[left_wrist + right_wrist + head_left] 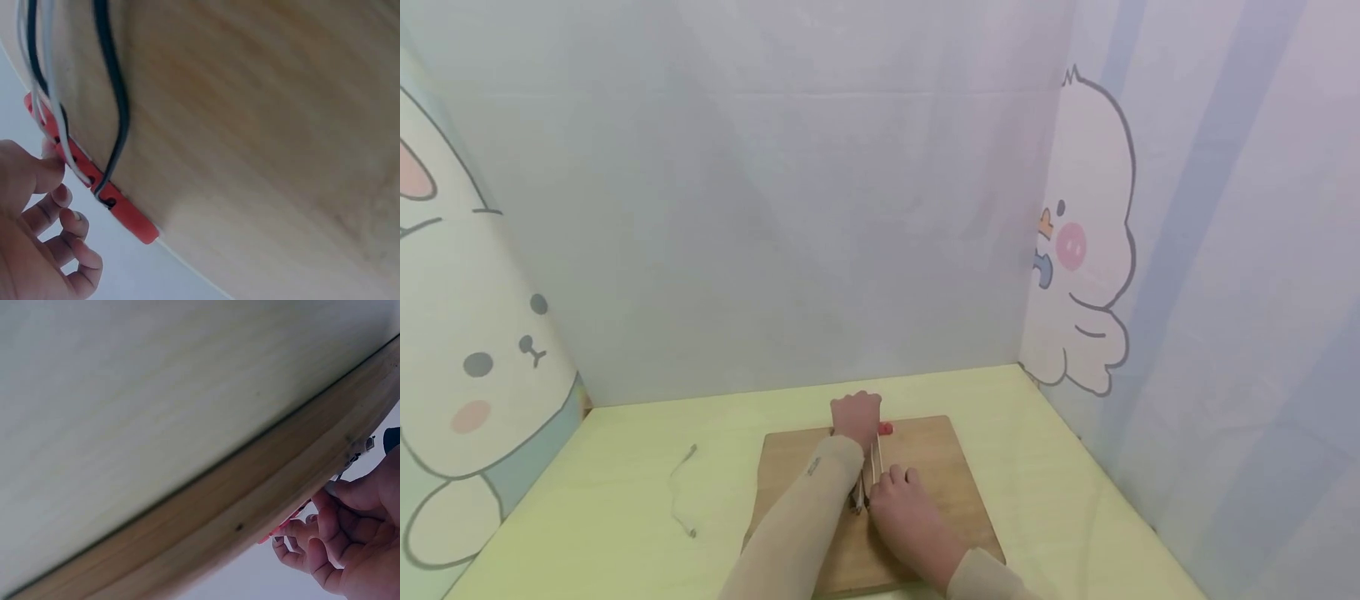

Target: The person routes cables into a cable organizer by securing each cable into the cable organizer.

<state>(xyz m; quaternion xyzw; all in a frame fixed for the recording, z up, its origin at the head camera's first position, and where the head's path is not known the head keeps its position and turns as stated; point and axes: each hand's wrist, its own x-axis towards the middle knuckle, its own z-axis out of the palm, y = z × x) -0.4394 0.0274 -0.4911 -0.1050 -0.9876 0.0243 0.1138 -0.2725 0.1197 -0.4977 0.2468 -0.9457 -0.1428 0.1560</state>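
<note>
A red cable holder strip (128,219) with slots lies near the far edge of the wooden board (925,467). White cables (53,81) and a black cable (115,87) run into its slots. My left hand (856,419) pinches the strip at its side between thumb and forefinger, the other fingers curled; whether a cable is caught there too is hard to see. Closer to me, my right hand (906,507) pinches a thin dark cable (339,477) beside several cable ends (857,502). The right fingers partly hide what they hold.
Left of the board, a separate short white cable (674,492) lies on the pale yellow table (625,467). Printed curtains (790,208) stand around the back and both sides of the table.
</note>
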